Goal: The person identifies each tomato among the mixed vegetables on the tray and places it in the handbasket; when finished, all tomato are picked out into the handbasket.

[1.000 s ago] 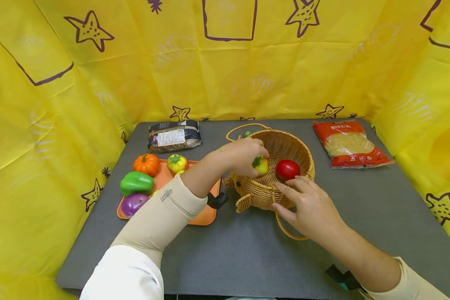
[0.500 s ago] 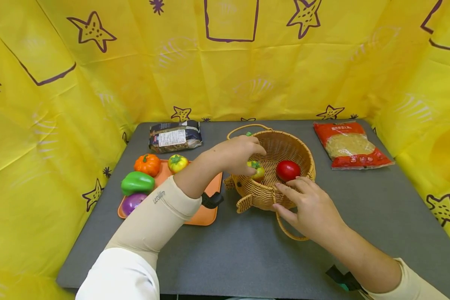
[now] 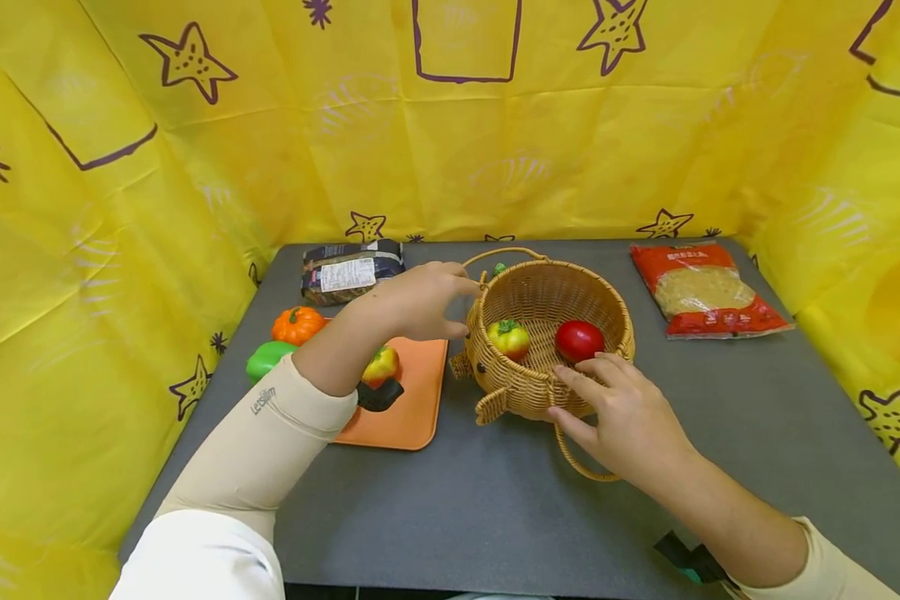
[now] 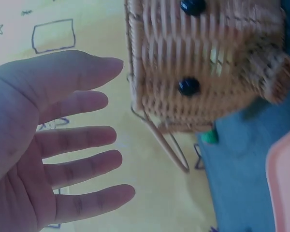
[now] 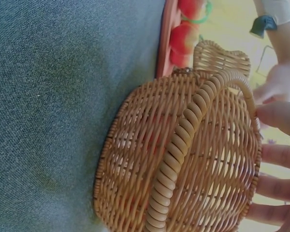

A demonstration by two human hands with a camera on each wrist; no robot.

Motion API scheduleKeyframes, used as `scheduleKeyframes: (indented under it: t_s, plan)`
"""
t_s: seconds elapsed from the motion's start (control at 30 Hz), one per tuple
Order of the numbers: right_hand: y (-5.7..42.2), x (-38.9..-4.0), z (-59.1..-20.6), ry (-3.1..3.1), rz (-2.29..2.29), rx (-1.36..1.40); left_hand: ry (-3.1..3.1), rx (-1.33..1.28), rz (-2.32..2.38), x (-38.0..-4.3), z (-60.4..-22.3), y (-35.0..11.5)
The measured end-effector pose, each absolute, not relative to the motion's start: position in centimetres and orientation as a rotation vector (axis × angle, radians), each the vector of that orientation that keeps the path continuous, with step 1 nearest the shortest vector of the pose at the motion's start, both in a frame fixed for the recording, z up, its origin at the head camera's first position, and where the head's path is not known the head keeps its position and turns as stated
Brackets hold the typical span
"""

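Note:
The wicker basket [image 3: 525,392], with a black bead eye and woven side pieces, stands at the table's middle. Inside lie a yellow-red toy fruit with a green leafy top [image 3: 508,339] and a smooth red toy vegetable or fruit [image 3: 579,341], apart from each other. My left hand [image 3: 427,302] hovers left of the rim, holding nothing; its fingers [image 4: 82,203] are straight in the left wrist view. My right hand [image 3: 622,408] rests at the basket's near-right rim. Its fairly straight fingers [image 5: 275,186] touch that rim, with their tips partly hidden behind it.
Left, partly under my arm, lies an orange tray [image 3: 412,417] with another yellow-red toy fruit [image 3: 382,367]. A toy pumpkin [image 3: 298,325] and green toy pepper [image 3: 266,360] are beside my forearm. Behind are a dark food packet [image 3: 351,272] and, right, a red packet [image 3: 708,292].
My left hand has let go of the yellow-red toy fruit inside the basket, then moved left out over the rim. My right hand has stayed at the rim.

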State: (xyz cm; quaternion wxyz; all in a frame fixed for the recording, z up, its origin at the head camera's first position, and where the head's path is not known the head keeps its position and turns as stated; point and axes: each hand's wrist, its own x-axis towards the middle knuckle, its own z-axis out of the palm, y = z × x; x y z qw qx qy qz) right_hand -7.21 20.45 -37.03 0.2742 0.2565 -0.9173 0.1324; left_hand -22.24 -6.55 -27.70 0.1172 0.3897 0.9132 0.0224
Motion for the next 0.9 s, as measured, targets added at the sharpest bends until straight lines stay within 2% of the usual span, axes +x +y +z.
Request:
scheduleKeyframes:
  t_s: [0.43,0.9]
  plan:
    - [20.4,-7.1,-37.0,-2.458,0.355,0.695,2.665,0.943,0.014,-22.4,-29.9,-11.5]
    - [20.4,-7.2,-37.1,-2.462,0.347,0.701,2.644,0.838,0.025,-22.5,-34.3,-15.7]
